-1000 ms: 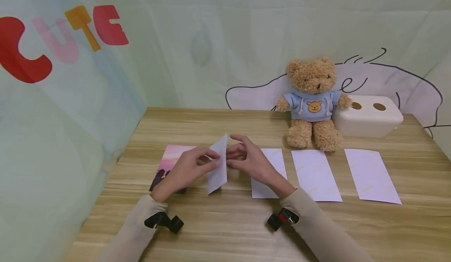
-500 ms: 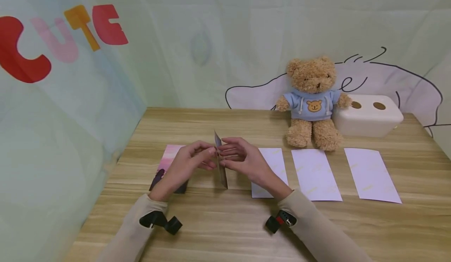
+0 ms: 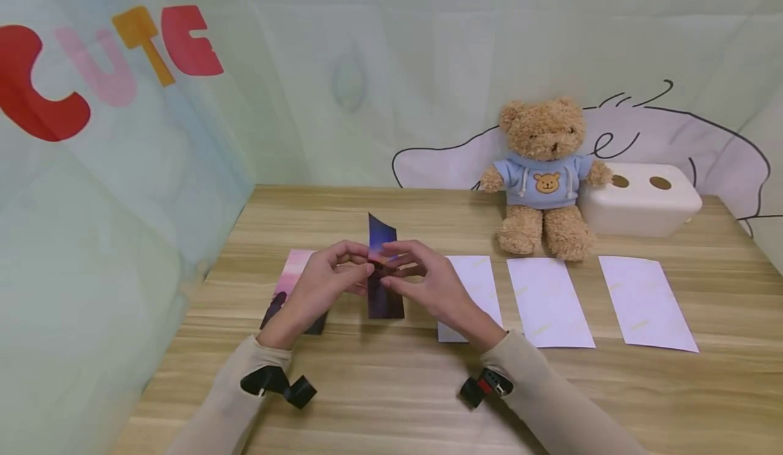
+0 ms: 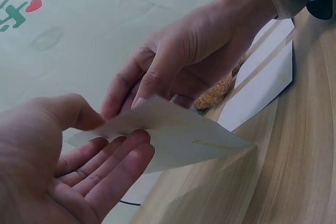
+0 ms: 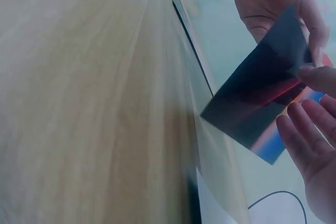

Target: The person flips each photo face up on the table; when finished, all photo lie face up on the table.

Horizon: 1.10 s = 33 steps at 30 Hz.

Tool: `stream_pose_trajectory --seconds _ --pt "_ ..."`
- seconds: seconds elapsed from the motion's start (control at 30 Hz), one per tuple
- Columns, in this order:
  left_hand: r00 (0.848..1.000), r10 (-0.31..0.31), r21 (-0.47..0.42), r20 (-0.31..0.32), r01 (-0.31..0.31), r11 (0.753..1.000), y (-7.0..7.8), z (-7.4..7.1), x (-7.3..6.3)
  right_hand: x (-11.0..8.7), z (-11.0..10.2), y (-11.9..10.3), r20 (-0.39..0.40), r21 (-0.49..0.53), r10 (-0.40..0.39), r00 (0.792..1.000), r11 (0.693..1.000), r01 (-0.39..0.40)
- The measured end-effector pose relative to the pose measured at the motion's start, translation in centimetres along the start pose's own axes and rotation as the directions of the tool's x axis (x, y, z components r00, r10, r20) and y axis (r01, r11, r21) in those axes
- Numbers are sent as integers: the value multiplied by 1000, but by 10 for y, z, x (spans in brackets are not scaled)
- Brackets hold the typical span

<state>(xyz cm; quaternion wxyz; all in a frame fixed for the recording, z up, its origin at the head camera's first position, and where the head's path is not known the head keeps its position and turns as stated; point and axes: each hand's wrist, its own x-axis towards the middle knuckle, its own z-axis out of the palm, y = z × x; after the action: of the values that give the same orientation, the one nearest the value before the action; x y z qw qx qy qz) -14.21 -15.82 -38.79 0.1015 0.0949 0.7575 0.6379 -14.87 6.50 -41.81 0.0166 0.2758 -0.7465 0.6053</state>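
Between my hands in the head view, a photo print (image 3: 385, 302) stands upright, its dark blue and orange picture side toward me. My left hand (image 3: 324, 281) pinches its left edge, thumb against fingers. At the opposite edge, the thumb and fingers of my right hand (image 3: 431, 281) hold it. The left wrist view shows the print's pale back (image 4: 194, 145) with faint yellow lettering. In the right wrist view the dark picture (image 5: 252, 93) slants beside the fingers. A pink photo (image 3: 296, 262) with dark figures lies face up, partly under my left hand.
Right of my hands, three white photo backs lie in a row: a near one (image 3: 474, 281), a middle one (image 3: 547, 298) and a far right one (image 3: 645, 302). Behind them sit a teddy bear (image 3: 544, 176) in a blue hoodie and a white box (image 3: 642, 200) on the wooden table (image 3: 391, 400).
The photo print has turned from its white back, through edge-on, to its picture side. My right hand has moved slightly left to its edge, and my left fingers have shifted their grip.
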Motion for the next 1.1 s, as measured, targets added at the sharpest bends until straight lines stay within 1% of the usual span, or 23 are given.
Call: stream_pose_trajectory --seconds 0.17,0.27,0.4,0.6,0.73,0.93,1.1 --pt "999 21 22 -38 -20 1000 0 0 0 3 -3 2 -38 -14 -3 999 1000 2" --pt "997 36 5 -62 -36 999 -2 -1 1 4 -4 5 -77 -27 28 997 999 -30" --pt "995 49 -23 -90 -52 998 -3 -4 2 4 -6 8 -137 -54 74 988 995 -82" --pt "989 76 2 -124 -76 997 1 -9 1 6 -10 13 -206 -82 104 973 989 -124" --pt "984 101 30 -148 -97 995 3 -13 1 6 -11 14 -226 -94 116 967 986 -141" --pt "978 119 27 -168 -117 993 2 -16 2 5 -11 15 -249 -104 137 959 981 -167" --pt "978 117 41 -171 -112 993 0 -17 2 5 -12 13 -232 -98 180 956 973 -208"
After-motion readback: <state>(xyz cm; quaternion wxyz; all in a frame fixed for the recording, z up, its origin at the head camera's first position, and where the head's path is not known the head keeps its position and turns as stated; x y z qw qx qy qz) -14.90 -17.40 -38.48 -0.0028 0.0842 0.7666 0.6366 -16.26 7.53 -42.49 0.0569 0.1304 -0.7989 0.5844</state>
